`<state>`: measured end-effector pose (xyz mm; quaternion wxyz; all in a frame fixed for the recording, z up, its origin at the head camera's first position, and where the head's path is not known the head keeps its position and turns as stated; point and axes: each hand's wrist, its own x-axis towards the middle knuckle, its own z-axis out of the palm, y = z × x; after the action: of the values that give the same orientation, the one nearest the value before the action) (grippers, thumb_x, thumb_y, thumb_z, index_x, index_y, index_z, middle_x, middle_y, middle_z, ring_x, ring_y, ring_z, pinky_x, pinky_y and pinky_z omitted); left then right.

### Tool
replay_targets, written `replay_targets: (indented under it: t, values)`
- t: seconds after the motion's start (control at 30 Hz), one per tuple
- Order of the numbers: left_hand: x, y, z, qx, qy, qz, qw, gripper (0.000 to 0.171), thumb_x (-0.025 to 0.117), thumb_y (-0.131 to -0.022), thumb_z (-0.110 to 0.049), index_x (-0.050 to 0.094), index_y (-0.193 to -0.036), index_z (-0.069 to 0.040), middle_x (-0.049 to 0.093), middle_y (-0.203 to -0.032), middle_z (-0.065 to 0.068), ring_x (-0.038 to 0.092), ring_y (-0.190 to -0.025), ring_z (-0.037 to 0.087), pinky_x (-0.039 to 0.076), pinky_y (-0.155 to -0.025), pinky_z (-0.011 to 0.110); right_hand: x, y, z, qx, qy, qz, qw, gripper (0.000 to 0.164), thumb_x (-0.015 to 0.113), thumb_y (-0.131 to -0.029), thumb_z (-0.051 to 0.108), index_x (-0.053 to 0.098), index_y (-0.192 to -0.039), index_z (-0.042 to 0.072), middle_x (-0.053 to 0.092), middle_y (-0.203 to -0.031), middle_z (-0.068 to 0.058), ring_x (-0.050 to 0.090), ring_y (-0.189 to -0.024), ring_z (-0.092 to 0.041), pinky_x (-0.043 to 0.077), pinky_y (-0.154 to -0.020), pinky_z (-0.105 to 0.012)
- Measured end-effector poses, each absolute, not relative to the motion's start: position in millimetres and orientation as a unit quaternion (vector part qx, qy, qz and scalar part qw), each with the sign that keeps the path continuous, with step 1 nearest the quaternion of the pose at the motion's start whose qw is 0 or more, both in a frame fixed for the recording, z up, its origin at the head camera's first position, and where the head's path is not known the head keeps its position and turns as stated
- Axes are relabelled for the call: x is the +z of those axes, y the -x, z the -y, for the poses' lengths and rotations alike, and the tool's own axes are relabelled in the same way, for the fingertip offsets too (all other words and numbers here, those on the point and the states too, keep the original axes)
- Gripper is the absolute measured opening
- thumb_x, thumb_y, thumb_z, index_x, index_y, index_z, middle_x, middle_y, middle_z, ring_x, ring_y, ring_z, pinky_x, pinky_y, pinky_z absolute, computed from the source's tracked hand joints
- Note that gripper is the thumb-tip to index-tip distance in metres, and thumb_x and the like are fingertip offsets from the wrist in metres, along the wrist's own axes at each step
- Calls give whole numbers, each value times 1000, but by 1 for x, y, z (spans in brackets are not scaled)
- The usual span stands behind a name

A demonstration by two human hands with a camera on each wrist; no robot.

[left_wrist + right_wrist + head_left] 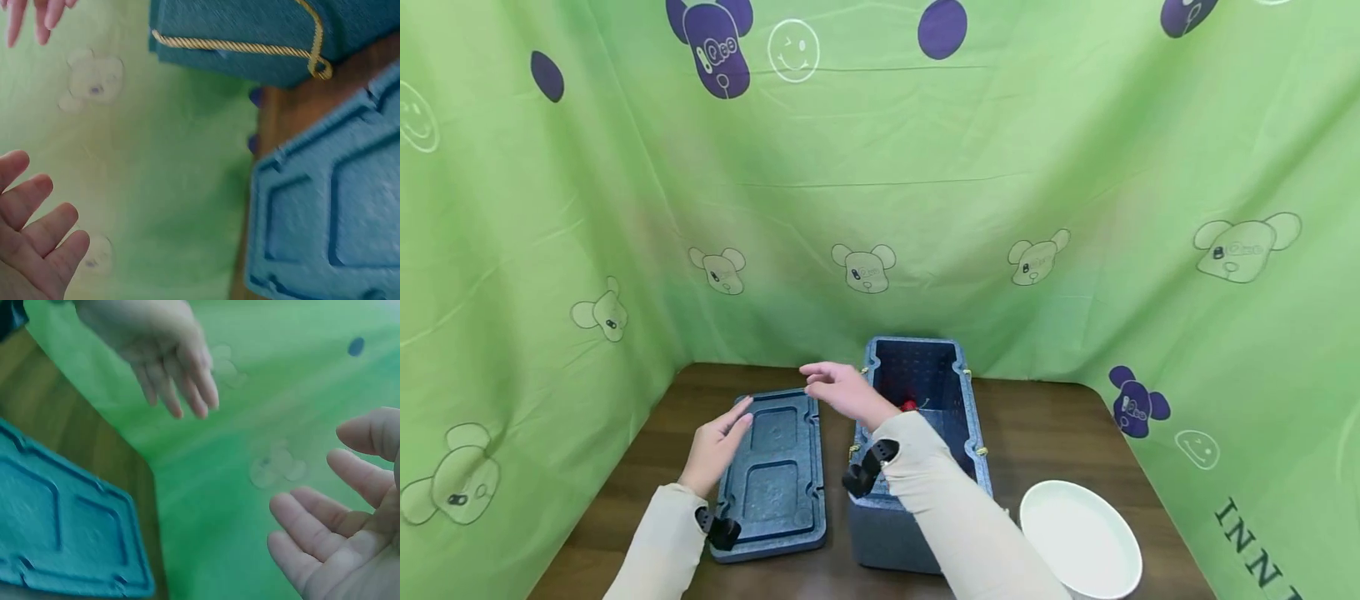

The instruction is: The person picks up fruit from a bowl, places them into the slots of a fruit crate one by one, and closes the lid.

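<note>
A blue-grey foam box (880, 542) stands uncovered on the table, with a small red item (909, 406) inside it, partly hidden by my right arm. Its lid (775, 492) lies flat to the left, recessed panels facing up. Above the lid's left side my left hand (713, 450) hovers, fingers extended and holding nothing. My right hand (848, 393) reaches across the box toward the lid's far end, its fingers loosely spread and nothing in them. In the right wrist view both hands are apart from the lid (69, 519).
A white oval bowl (1078, 537) sits on the wooden table (1037, 425) to the right of the box. Yellow twisted rope (237, 47) runs along the box's side. A green patterned cloth (940, 208) hangs behind and at both sides of the table.
</note>
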<state>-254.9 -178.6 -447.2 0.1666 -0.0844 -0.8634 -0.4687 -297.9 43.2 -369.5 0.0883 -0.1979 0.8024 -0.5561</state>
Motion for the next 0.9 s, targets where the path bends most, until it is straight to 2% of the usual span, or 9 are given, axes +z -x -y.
replay_targets:
  t: [0.07, 0.13, 0.3, 0.47, 0.57, 0.67, 0.77, 0.9]
  values:
    - [-452, 254, 183, -475, 57, 864, 156, 36, 53, -97, -11, 57, -129, 6, 55, -131, 21, 50, -123, 35, 41, -100, 32, -374, 293, -33, -551, 193, -807, 88, 42, 59, -86, 5, 59, -127, -2, 61, -121, -21, 57, -114, -31, 46, -93, -35]
    - [-457, 253, 187, -473, 33, 867, 152, 36, 53, -97, -12, 57, -129, 5, 54, -132, 20, 50, -123, 34, 38, -101, 45, -379, 289, -23, -550, 182, -810, 87, 44, 60, -85, 5, 59, -128, 0, 60, -123, -22, 55, -116, -34, 46, -92, -38]
    - [-464, 248, 197, -457, -2, 873, 168, 36, 53, -96, -12, 58, -127, 7, 53, -132, 21, 49, -123, 36, 37, -101, 46, -397, 280, 3, -553, 165, -812, 87, 49, 60, -83, 7, 56, -132, 1, 55, -127, -24, 53, -117, -37, 47, -88, -40]
    - [-474, 244, 200, -461, -30, 872, 160, 37, 53, -96, -11, 56, -127, 8, 50, -134, 23, 48, -125, 38, 35, -102, 47, -425, 271, 15, -602, 123, -783, 98, 50, 57, -85, 6, 52, -134, -2, 53, -130, -25, 49, -122, -38, 44, -94, -45]
    - [-482, 245, 199, -468, -48, 869, 156, 37, 52, -96, -12, 57, -127, 8, 52, -131, 23, 49, -123, 39, 37, -102, 47, -441, 269, 15, -644, 93, -756, 75, 46, 54, -85, 2, 54, -130, -6, 57, -123, -24, 52, -118, -36, 45, -93, -45]
    - [-490, 245, 200, -466, -65, 869, 149, 37, 51, -96, -13, 58, -126, 7, 55, -127, 24, 51, -121, 40, 39, -99, 48, -450, 267, 17, -658, 67, -749, 29, 43, 53, -82, 0, 58, -124, -9, 62, -112, -22, 56, -108, -33, 47, -90, -39]
    - [-496, 244, 205, -456, -87, 877, 127, 38, 48, -97, -15, 57, -126, 7, 55, -126, 26, 51, -120, 42, 40, -98, 50, -459, 262, 26, -652, 33, -757, -1, 41, 54, -80, 0, 61, -119, -9, 64, -110, -22, 58, -106, -32, 48, -87, -37]
    - [-503, 243, 210, -446, -101, 887, 66, 42, 43, -98, -18, 54, -128, 10, 51, -130, 28, 46, -123, 45, 38, -100, 51, -491, 256, 36, -646, -15, -764, -8, 40, 56, -82, 4, 60, -121, -6, 62, -116, -24, 57, -111, -36, 47, -89, -43]
